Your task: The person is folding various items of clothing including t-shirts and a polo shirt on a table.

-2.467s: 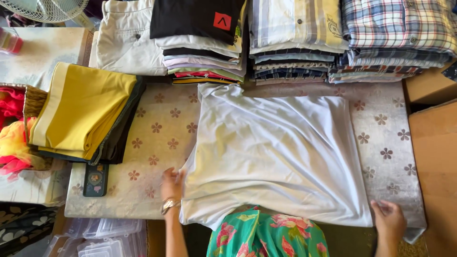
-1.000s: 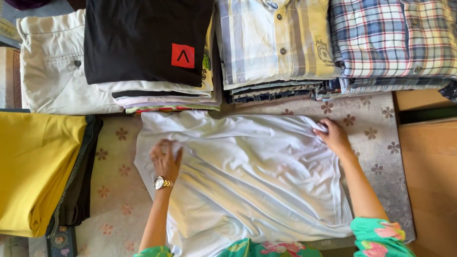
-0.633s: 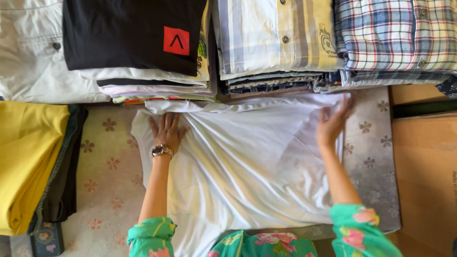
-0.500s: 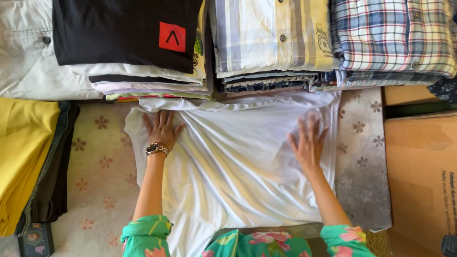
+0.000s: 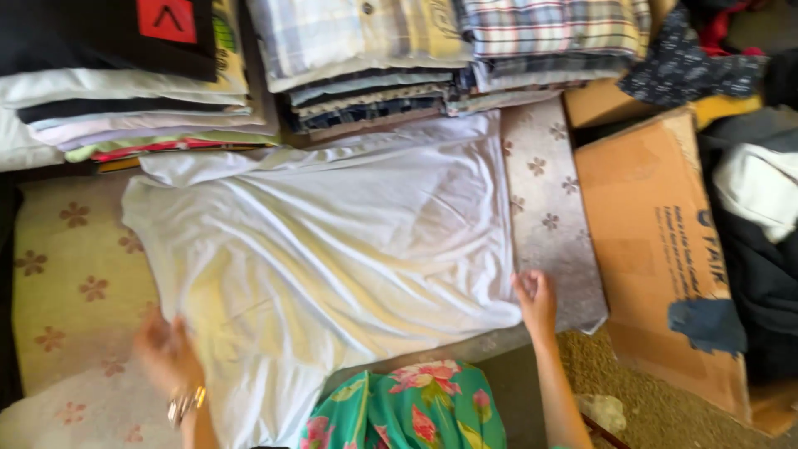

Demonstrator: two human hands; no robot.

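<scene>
White cotton-like T-shirt [image 5: 332, 249] lies spread, wrinkled, across a floral-print covered surface [image 5: 75, 274], its neck end up toward the clothing stacks and its hem end running off the near edge beside the person's teal floral garment [image 5: 416, 411].

Head view, the only view supplied:

- Long axis of the shirt runs from the far stacks down toward the person, tilted slightly so the lower portion trails to the person's left.
- Left hand [image 5: 166, 353] sits at the lower left edge of the shirt, by the side seam. It is motion-blurred; fingers appear curled onto the cloth edge, but whether the grip is pinching fabric or merely pressing on it cannot be told. A wristwatch [image 5: 184, 406] shows at the wrist.
- Right hand [image 5: 536, 293] sits at the lower right corner of the shirt, touching its edge. Fingers look loosely bent over the corner; a firm pinch is not confirmed.
- Both hands therefore bracket the near end of the shirt, one at each side; the body of the garment lies away from both grips, up and between them. Neither hand is clearly nearer; the right is nearer the true corner.
- Beyond the shirt: a stack of folded T-shirts [image 5: 141, 116] at far left, stacks of folded checked shirts [image 5: 374, 75] centre and right, touching or just beside the shirt's top edge.
- A cardboard box [image 5: 657, 249] lies to the right, apart from the shirt.
</scene>
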